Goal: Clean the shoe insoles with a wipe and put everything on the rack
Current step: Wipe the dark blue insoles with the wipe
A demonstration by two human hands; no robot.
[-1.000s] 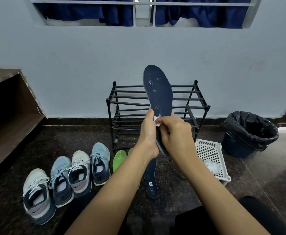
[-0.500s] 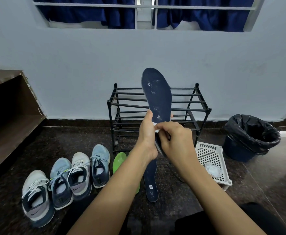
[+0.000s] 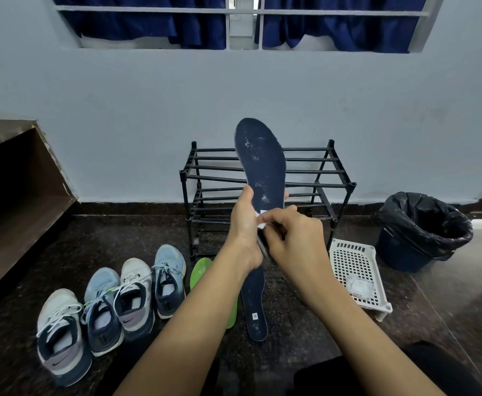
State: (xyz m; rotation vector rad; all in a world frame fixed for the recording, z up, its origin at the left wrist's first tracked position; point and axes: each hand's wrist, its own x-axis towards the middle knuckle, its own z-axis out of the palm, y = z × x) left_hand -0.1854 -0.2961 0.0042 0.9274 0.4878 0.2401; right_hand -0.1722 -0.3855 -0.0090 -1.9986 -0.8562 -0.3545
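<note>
My left hand [image 3: 244, 224] grips a dark blue insole [image 3: 262, 161] upright by its heel, toe end up, with white specks on its face. My right hand [image 3: 294, 238] pinches a small white wipe [image 3: 262, 217] against the insole's lower part. Behind them stands the black metal rack [image 3: 334, 185], its shelves bare. A second dark blue insole [image 3: 255, 304] lies on the floor below my hands, and a green insole [image 3: 201, 271] lies beside it, partly hidden by my left arm.
Several sneakers [image 3: 125, 298] sit in a row on the dark floor at left. A white perforated basket [image 3: 356, 270] holding a wipe packet stands right of the rack, a bin with a black liner [image 3: 422, 230] beyond it. A brown wooden step [image 3: 14, 178] rises at far left.
My right hand with the wipe has shifted slightly across the insole's lower part. The insole stays upright in my left hand.
</note>
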